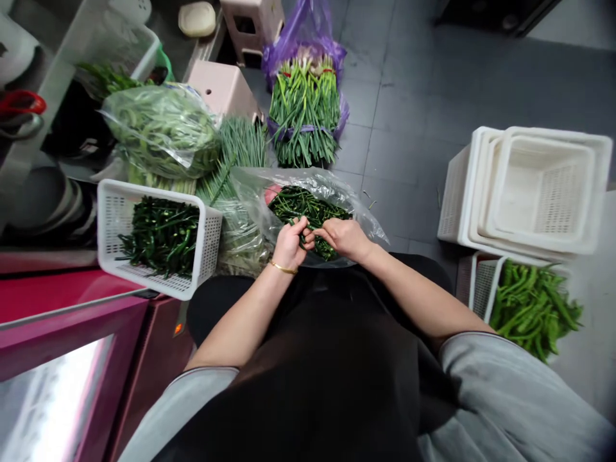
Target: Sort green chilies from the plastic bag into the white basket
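Both hands meet over an open clear plastic bag [366, 224] of thin dark green peppers [305, 202] on my lap. My left hand [292, 244], with a gold bracelet at its wrist, has its fingers curled around a dark green pepper. My right hand [344, 237] is pinched at the near end of that pepper, its fingertips almost touching the left ones. To the left, a white basket [209, 240] holds a pile of dark green peppers. A round pink thing shows inside the bag's left edge.
Bagged greens [163, 128] and long green stalks lie ahead on the left. Leafy bundles [308, 109] in a purple bag stand on the floor. At right are stacked white baskets [548, 186] and light green peppers [534, 311]. Pink stools [224, 86] stand beyond.
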The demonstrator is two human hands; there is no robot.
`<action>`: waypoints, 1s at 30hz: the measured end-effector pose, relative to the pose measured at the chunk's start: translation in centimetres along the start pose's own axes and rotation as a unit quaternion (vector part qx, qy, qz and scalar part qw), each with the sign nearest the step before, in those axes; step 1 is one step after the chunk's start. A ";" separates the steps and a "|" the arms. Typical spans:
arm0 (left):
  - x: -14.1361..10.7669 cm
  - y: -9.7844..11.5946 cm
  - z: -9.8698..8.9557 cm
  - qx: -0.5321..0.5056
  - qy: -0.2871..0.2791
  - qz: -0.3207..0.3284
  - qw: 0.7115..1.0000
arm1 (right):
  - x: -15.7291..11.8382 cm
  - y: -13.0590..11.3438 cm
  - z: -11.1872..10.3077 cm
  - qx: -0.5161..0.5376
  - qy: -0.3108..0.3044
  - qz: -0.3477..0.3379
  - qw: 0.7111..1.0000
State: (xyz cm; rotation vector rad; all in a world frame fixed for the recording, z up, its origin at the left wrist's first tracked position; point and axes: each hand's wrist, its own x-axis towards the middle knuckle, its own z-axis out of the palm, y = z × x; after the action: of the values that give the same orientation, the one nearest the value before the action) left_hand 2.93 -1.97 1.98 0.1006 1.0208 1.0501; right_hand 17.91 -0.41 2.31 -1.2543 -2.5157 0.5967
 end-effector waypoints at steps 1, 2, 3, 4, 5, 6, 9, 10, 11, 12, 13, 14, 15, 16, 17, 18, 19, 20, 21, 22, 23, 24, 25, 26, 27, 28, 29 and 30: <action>0.1 -0.3 0.0 -0.008 0.021 0.013 1.000 | 0.0 -0.3 -0.5 0.019 0.024 0.001 1.000; 0.3 -0.5 -0.2 -0.013 0.044 0.020 0.999 | 0.0 -0.6 -1.0 0.043 0.056 0.006 0.997; 0.5 -0.7 -0.4 -0.010 0.066 0.026 0.997 | -0.1 -0.8 -1.6 0.065 0.087 0.018 0.994; 0.7 -0.8 -0.7 0.006 0.084 0.032 0.996 | -0.1 -0.9 -2.2 0.080 0.106 0.038 0.991; 0.9 -0.9 -1.1 0.038 0.094 0.041 0.994 | -0.2 -0.9 -2.5 0.082 0.099 0.062 0.990; 0.9 -1.0 -1.6 0.084 0.096 0.055 0.990 | -0.3 -0.8 -2.5 0.071 0.061 0.087 0.992; 0.5 -1.1 -3.3 0.277 0.065 0.114 0.952 | -0.8 -0.8 -0.4 -0.021 -0.155 0.142 0.977; 0.3 -1.1 -3.9 0.340 0.062 0.132 0.929 | -0.9 -0.8 0.9 -0.060 -0.208 0.154 0.964; 0.1 -1.0 -4.5 0.393 0.066 0.146 0.906 | -1.0 -1.0 2.2 -0.091 -0.239 0.162 0.953; 0.0 -0.7 -5.0 0.430 0.073 0.154 0.887 | -1.1 -1.2 3.4 -0.114 -0.252 0.163 0.947; -0.1 -0.5 -5.5 0.446 0.081 0.154 0.878 | -1.1 -1.3 4.5 -0.130 -0.255 0.162 0.944; -0.2 -0.2 -5.9 0.443 0.089 0.148 0.880 | -1.1 -1.4 5.3 -0.139 -0.253 0.160 0.944; -0.3 0.1 -6.2 0.426 0.094 0.135 0.889 | -1.0 -1.5 5.7 -0.143 -0.250 0.160 0.944; -0.3 0.3 -6.3 0.405 0.095 0.120 0.901 | -0.9 -1.5 5.7 -0.145 -0.245 0.162 0.945; -0.3 0.4 -6.3 0.385 0.092 0.110 0.912 | -0.7 -1.4 5.5 -0.146 -0.236 0.164 0.947; -0.3 0.3 -6.0 0.373 0.083 0.111 0.917 | -0.5 -1.4 5.0 -0.148 -0.222 0.165 0.949; -0.2 0.2 -5.7 0.369 0.070 0.123 0.919 | -0.2 -1.3 4.4 -0.149 -0.205 0.164 0.953; -0.1 0.0 -5.1 0.368 0.056 0.141 0.917 | 0.2 -1.2 3.8 -0.152 -0.184 0.161 0.958; 0.1 -0.2 -4.5 0.361 0.044 0.159 0.918 | 0.6 -1.2 3.2 -0.156 -0.165 0.157 0.961; 0.3 -0.4 -3.8 0.342 0.037 0.170 0.923 | 1.0 -1.2 2.7 -0.159 -0.150 0.151 0.964; 0.6 -0.5 -3.1 0.311 0.034 0.172 0.934 | 1.3 -1.2 2.3 -0.160 -0.144 0.145 0.966; 0.9 -0.5 -2.5 0.272 0.034 0.167 0.947 | 1.6 -1.3 2.1 -0.159 -0.143 0.139 0.967; 1.1 -0.5 -2.1 0.233 0.030 0.157 0.959 | 1.7 -1.3 2.0 -0.156 -0.141 0.136 0.968; 1.2 -0.5 -1.8 0.199 0.021 0.146 0.969 | 1.7 -1.2 2.0 -0.150 -0.138 0.134 0.970; 1.3 -0.4 -1.6 0.174 0.010 0.137 0.975 | 1.4 -1.2 2.2 -0.139 -0.133 0.131 0.973; 1.3 -0.5 -1.6 0.160 0.000 0.126 0.979 | 1.0 -1.2 2.4 -0.123 -0.128 0.126 0.976; 1.2 -0.6 -1.8 0.155 -0.006 0.110 0.982 | 0.4 -1.2 2.7 -0.103 -0.122 0.118 0.980; 1.0 -0.8 -2.0 0.156 -0.005 0.091 0.984 | -0.2 -1.2 3.0 -0.079 -0.118 0.105 0.984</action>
State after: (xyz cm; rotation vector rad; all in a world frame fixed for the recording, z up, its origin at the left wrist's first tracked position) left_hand 2.12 -2.35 -0.21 0.4615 1.1781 1.0464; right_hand 15.97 -1.93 0.16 -1.6087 -2.6862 0.6375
